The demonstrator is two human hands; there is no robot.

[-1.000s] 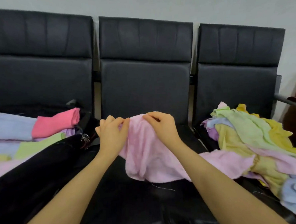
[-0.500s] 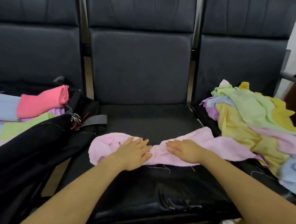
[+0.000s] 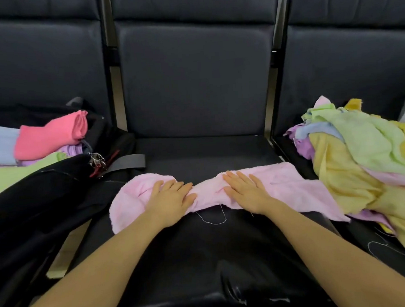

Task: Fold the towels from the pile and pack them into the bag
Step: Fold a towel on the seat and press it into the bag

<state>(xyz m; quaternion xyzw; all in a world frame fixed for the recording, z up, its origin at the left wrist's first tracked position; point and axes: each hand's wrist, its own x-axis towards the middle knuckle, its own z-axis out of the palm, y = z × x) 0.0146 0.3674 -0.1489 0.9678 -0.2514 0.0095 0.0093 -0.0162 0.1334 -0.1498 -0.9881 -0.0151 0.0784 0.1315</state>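
From the head camera we see the pink towel [image 3: 265, 187] lying across the middle seat [image 3: 196, 151]. Our left hand [image 3: 170, 199] and right hand [image 3: 244, 191] press it flat-fingered, likely smoothing it for folding, between the bag [image 3: 45, 198] and the pile [image 3: 363, 164].

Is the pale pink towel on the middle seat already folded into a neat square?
No, the pale pink towel lies spread and bunched in the middle, with the left hand and right hand pressing flat on it.
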